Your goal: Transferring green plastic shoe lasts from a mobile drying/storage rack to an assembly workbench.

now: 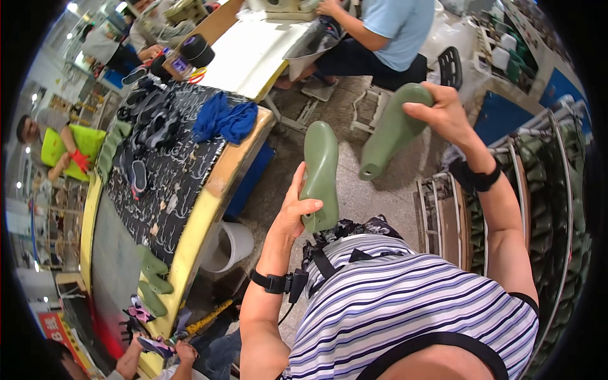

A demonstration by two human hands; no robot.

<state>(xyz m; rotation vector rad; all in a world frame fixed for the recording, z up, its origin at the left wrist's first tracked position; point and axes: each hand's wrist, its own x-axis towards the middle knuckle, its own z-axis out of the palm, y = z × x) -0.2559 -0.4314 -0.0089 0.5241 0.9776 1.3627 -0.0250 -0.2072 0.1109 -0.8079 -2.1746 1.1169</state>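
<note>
A green shoe last (321,166) stands toe up in my left hand (296,206), my thumb across its lower end and my fingers along its side. To the right and farther out, my right hand (441,113) grips a second green shoe last (394,130) by its broad toe end. That last tilts, its narrow end with a hole pointing down and left. The two lasts are apart from each other, both held in the air above the floor. Black straps circle both my forearms.
At left is a yellow-edged worktable (209,183) with dark shoe uppers (152,114), a blue cloth (225,118) and green lasts (154,272). A white bucket (231,246) stands beside it. To my right is a metal rack (516,183) of lasts. Co-workers sit around, one in light blue (399,31) ahead.
</note>
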